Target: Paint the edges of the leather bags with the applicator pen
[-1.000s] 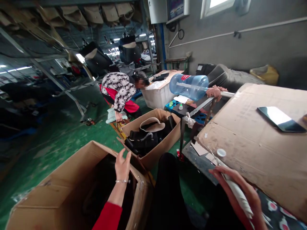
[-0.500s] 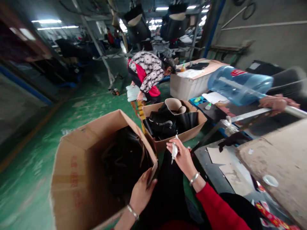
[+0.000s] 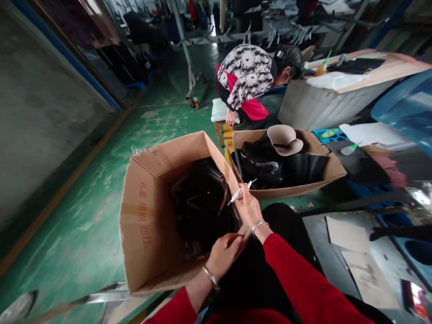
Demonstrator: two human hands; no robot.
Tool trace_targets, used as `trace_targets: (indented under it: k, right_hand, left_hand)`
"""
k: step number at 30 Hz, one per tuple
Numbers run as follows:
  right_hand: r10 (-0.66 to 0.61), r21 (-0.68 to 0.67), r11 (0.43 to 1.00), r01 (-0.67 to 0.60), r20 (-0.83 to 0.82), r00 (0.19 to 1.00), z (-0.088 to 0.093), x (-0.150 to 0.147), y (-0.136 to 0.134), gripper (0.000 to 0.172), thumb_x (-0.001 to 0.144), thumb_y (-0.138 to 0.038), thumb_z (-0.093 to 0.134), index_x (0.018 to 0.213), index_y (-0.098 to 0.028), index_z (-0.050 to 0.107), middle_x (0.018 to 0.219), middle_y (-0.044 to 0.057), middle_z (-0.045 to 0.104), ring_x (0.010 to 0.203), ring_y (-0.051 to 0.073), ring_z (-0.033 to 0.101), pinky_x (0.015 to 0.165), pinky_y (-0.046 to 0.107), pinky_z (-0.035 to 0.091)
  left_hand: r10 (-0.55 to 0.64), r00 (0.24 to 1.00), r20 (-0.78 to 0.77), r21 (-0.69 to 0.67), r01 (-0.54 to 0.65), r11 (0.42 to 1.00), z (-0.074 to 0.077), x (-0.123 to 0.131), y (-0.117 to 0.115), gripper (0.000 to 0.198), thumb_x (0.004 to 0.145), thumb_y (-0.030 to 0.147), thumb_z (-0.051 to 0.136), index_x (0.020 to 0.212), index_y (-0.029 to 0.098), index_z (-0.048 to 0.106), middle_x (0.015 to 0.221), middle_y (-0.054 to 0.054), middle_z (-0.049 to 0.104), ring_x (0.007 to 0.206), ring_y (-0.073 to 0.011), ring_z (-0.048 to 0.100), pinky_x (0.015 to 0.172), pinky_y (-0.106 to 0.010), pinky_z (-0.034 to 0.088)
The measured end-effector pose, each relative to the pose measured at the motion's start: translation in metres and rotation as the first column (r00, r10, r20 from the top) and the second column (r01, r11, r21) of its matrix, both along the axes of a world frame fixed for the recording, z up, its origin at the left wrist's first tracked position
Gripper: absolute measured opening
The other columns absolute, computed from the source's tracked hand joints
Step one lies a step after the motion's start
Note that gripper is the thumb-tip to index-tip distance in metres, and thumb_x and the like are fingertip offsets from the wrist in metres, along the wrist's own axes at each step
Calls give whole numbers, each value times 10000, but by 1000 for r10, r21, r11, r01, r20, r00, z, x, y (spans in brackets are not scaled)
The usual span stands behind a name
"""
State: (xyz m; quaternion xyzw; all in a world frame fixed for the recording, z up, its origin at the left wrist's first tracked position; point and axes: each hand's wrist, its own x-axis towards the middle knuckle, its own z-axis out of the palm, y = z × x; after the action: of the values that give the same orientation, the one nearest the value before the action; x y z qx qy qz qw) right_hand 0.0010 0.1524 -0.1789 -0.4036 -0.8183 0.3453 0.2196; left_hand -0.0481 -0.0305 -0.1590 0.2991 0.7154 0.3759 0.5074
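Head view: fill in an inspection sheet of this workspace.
Surface: green floor, pale patches showing.
Things in hand: large open carton with black items inside; slim white object.
Clutter: smaller carton of black items with a beige piece on top; two flat card pieces at right.
Hands: left hand grips the large open carton's rim; right hand holds the slim white object beside that rim.
Cables: nothing seen.
Surroundings: co-worker bending, one hand at a cushioned stool; blue translucent container at the right edge.

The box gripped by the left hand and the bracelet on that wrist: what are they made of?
Box: seemingly brown cardboard, matte, visibly creased, with red printed lettering. Bracelet: probably metal, polished, from its silvery shine; which metal is unclear.
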Motion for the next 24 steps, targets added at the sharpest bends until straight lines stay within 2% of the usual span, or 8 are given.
trace_targets:
  k: [3, 5, 9, 12, 15, 18, 21, 24]
  right_hand:
    - [-12, 24, 1000, 13, -28, 1000, 0, 1, -1, 481, 888, -108, 423, 1358, -155, 515, 909, 70, 724, 818, 204, 714, 779, 275, 545]
    - [-15, 24, 1000, 16, -44, 999, 1, 1, -2, 489, 887, -102, 413, 1361, -158, 516, 902, 65, 721, 825, 199, 713, 794, 274, 548]
    - [-25, 6, 1000, 26, -54, 998, 2, 0, -2, 523, 864, -73, 399, 1368, -150, 517, 872, 59, 715, 798, 198, 714, 802, 287, 560]
    - [-36, -6, 999, 36, -66, 997, 0, -1, -2, 540, 852, -54, 391, 1366, -165, 513, 904, 63, 721, 774, 192, 716, 777, 283, 570]
    - [-41, -7, 999, 41, -67, 997, -3, -1, -2, 541, 853, -50, 391, 1368, -167, 507, 930, 79, 727, 798, 204, 728, 787, 292, 578]
    - [-52, 6, 999, 53, -79, 996, -5, -1, -2, 530, 865, -53, 385, 1371, -154, 502, 971, 103, 733, 856, 228, 739, 821, 318, 584]
    - [-52, 8, 999, 53, -93, 994, -6, -1, -2, 527, 869, -53, 391, 1372, -161, 505, 1046, 117, 734, 904, 239, 741, 845, 333, 587]
    - [-53, 4, 999, 54, -103, 993, -6, -1, -2, 541, 862, -47, 397, 1378, -167, 505, 1104, 122, 728, 926, 235, 739, 876, 340, 584]
  left_hand:
    - [92, 958, 273, -217, -32, 976, -26, -47, 26, 556, 859, 644, 621, 981, 123, 774, 970, -155, 782, 857, -275, 748, 787, -389, 575]
    - [260, 957, 128, -338, -204, 919, -46, -83, 54, 463, 813, 551, 733, 926, 103, 761, 899, -159, 772, 768, -266, 746, 719, -381, 578]
    - [385, 900, -205, -307, -433, 847, -90, -130, 125, 353, 923, 416, 672, 1126, 127, 679, 1094, -113, 720, 949, -229, 705, 834, -402, 579]
    - [417, 824, -383, -257, -529, 809, -121, -136, 172, 403, 958, 375, 633, 1304, 172, 590, 1333, -121, 610, 1154, -265, 627, 963, -488, 545]
    - [427, 757, -494, -222, -585, 780, -145, -131, 204, 515, 940, 348, 650, 1405, 178, 508, 1461, -150, 505, 1290, -321, 537, 1050, -544, 478]
    - [442, 709, -550, -193, -623, 758, -158, -129, 218, 637, 913, 304, 666, 1466, 109, 419, 1476, -225, 461, 1324, -372, 508, 1070, -541, 448]
    - [481, 656, -581, -133, -660, 739, -159, -136, 212, 635, 920, 238, 629, 1477, 50, 387, 1483, -289, 422, 1344, -390, 494, 1081, -505, 432]
    - [529, 625, -574, -70, -681, 729, -152, -150, 190, 511, 963, 269, 591, 1439, 132, 465, 1475, -206, 479, 1326, -332, 517, 1081, -512, 444]
